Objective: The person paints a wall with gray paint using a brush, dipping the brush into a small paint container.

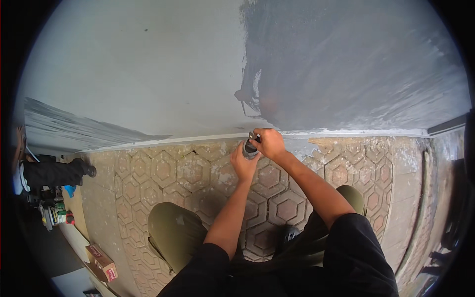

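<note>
My left hand (242, 165) is closed around a small grey and black cylindrical thing (250, 150), perhaps a small pot or bottle. At its dark upper end, the fingers of my right hand (270, 142) are pinched together. What exactly they grip there is too small to make out. Both hands are close to the foot of a light grey wall (148, 74). On the right, a broad patch of darker grey paint (336, 64) covers the wall, with a ragged edge just above my hands.
Hexagon-patterned paving (287, 208) spotted with pale paint lies below me, between my knees. A white strip (198, 140) runs along the wall's foot. At left another person (49, 173) is by the wall, and an open cardboard box (101, 262) stands at lower left.
</note>
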A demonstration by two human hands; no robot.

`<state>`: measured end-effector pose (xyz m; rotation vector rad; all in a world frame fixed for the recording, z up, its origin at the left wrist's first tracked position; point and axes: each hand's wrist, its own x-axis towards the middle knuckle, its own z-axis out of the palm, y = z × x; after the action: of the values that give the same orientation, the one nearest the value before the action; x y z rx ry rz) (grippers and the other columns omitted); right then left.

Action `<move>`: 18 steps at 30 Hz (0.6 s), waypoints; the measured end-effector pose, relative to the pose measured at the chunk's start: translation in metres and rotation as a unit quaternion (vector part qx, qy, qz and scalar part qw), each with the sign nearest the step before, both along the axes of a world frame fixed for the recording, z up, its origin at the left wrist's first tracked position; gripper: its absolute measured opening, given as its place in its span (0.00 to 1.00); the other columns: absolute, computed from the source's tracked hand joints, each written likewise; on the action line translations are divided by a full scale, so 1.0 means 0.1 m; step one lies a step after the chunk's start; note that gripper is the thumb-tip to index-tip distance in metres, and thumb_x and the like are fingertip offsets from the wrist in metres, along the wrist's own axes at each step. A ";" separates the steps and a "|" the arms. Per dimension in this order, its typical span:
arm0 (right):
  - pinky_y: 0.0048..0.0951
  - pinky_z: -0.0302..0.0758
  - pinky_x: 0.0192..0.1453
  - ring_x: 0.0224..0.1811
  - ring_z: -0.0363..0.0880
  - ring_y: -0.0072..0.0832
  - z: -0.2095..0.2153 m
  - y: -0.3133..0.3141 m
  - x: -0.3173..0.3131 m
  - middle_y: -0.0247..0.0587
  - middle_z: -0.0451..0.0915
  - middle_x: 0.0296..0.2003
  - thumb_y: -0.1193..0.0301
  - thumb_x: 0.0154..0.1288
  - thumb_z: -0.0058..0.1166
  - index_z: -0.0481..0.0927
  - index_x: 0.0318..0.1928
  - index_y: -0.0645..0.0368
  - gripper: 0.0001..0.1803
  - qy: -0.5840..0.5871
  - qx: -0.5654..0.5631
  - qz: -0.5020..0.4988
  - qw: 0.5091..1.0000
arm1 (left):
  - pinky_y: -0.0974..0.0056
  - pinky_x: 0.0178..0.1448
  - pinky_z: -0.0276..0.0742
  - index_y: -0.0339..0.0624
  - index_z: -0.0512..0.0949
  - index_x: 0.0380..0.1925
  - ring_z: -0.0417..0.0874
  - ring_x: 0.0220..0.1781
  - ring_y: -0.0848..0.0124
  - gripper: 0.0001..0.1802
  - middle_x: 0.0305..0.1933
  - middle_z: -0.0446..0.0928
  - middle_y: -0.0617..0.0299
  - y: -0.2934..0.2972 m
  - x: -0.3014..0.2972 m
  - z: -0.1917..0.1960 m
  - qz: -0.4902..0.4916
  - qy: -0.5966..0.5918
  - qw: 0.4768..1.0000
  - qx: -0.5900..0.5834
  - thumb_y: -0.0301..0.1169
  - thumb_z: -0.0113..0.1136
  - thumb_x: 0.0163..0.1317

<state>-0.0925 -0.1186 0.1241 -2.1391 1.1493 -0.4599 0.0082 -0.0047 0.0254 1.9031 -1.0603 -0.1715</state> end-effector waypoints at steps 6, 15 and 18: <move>0.50 0.83 0.46 0.41 0.87 0.51 0.54 -0.06 -0.14 0.48 0.85 0.36 0.66 0.57 0.72 0.86 0.36 0.59 0.12 0.021 -0.046 0.064 0.997 | 0.35 0.79 0.60 0.42 0.82 0.58 0.85 0.62 0.54 0.40 0.57 0.87 0.55 0.10 0.16 0.42 -0.052 0.021 0.997 0.051 0.42 0.88 0.44; 0.40 0.74 0.36 0.30 0.79 0.39 1.83 -0.04 -0.35 0.44 0.78 0.28 0.60 0.47 0.86 0.80 0.33 0.63 0.27 -0.095 -0.024 0.123 0.988 | 0.40 0.81 0.60 0.41 0.83 0.59 0.87 0.59 0.58 0.43 0.52 0.89 0.54 0.27 0.80 2.10 -0.191 0.003 0.977 0.099 0.46 0.89 0.42; 0.39 0.74 0.35 0.29 0.79 0.38 2.05 0.10 -0.36 0.42 0.78 0.27 0.64 0.50 0.85 0.84 0.40 0.62 0.23 -0.112 -0.020 0.161 0.980 | 0.45 0.79 0.62 0.41 0.84 0.59 0.87 0.58 0.59 0.43 0.51 0.89 0.55 0.26 0.89 2.38 -0.188 0.012 0.978 0.085 0.45 0.89 0.42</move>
<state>-0.1284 -0.1087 0.3295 -2.1901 0.6599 -0.5607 0.0970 0.0210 0.2635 1.8257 -1.4207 -0.5138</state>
